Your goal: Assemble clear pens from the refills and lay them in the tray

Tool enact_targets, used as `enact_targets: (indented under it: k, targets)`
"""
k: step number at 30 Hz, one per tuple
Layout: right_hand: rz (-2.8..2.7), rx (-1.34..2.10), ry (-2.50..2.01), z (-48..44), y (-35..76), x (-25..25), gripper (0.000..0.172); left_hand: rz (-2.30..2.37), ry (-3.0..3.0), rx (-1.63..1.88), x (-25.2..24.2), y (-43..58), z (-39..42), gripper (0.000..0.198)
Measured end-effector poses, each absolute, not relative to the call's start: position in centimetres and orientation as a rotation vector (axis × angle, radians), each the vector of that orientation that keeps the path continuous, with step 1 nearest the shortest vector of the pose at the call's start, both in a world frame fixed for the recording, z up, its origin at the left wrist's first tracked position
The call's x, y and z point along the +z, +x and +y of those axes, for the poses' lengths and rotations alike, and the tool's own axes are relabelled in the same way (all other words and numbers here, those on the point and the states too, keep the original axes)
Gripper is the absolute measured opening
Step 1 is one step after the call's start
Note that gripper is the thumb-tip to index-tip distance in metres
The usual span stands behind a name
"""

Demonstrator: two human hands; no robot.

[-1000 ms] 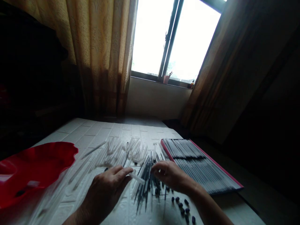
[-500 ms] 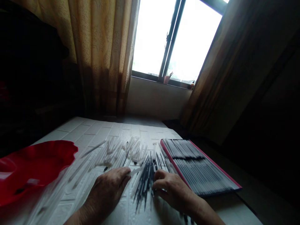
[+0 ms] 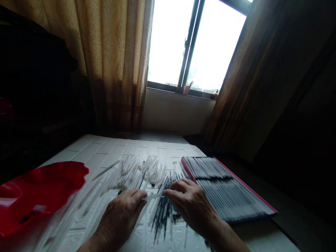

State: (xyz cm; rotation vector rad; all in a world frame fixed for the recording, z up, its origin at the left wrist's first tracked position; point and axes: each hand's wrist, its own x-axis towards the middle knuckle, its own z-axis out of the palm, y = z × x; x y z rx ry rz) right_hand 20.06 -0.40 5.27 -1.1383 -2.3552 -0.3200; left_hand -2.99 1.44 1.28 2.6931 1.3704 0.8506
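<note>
My left hand (image 3: 119,218) pinches the near end of a clear pen barrel (image 3: 154,196) that points right. My right hand (image 3: 191,204) is closed in a pinch at the barrel's other end, above a heap of dark pen refills (image 3: 164,210); I cannot make out whether it grips a refill. Loose clear barrels (image 3: 136,171) lie scattered behind the hands on the white brick-patterned table (image 3: 118,150).
A red tray (image 3: 228,190) packed with rows of assembled pens lies to the right. A red wavy-edged bowl (image 3: 39,190) sits at the left. Curtains and a bright window stand behind the table. Its right edge drops into dark floor.
My right hand moved up and left from the refill heap to meet the barrel held by my left hand. The small dark caps near my right wrist are now hidden.
</note>
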Motion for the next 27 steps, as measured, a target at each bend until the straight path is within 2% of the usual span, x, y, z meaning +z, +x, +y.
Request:
enact_targets:
  k: [15, 27]
  targets:
    - [-2.471, -0.470, -1.172, -0.2, 19.5, 6.7, 0.012, 1.363, 2.692, 0.859, 1.7, -2.8, 1.2, 0.019]
    - [-3.018, -0.528, -0.886, 1.7, 15.3, 13.7, 0.014, 1.293, 2.590, 0.870, 0.7, -3.2, 1.8, 0.027]
